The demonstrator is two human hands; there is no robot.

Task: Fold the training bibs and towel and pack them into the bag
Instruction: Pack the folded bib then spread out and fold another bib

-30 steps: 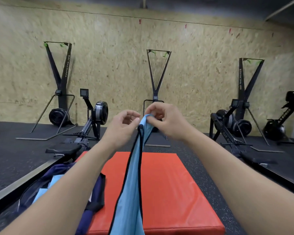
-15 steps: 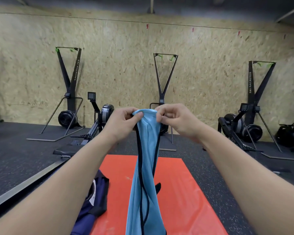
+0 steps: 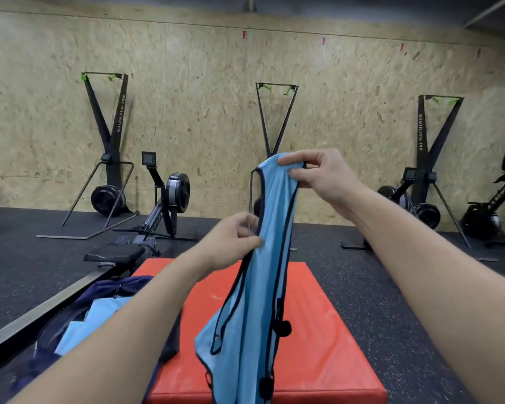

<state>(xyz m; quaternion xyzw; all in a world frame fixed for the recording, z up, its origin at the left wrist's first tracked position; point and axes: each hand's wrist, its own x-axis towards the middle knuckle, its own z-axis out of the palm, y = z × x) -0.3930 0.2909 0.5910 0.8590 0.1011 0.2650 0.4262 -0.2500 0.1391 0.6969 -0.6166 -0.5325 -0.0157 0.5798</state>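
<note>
And the left hand (image 3: 233, 240) has dropped! A moment ago both hands were pinching the top of the light blue bib (image 3: 263, 287) side by side; now the left has slid down the bib's left edge and pinches the dark trim there, fingers curled onto the cloth. The right hand (image 3: 318, 177) stays up high, thumb and fingers clamped on the shoulder strap at the very top. To my eye that's the person working along the edge to straighten the bib before a fold, so the folding of this one has barely begun.

The bib hangs in the air above the red mat (image 3: 318, 330), long axis running nearly straight up and down, shoulder end up at the right hand, hem end dropping out of the bottom of the view. It's bunched narrow, not spread flat.

Down at the lower left sits the dark blue bag (image 3: 111, 288), open, with light blue fabric (image 3: 99, 313) already showing inside.
</note>
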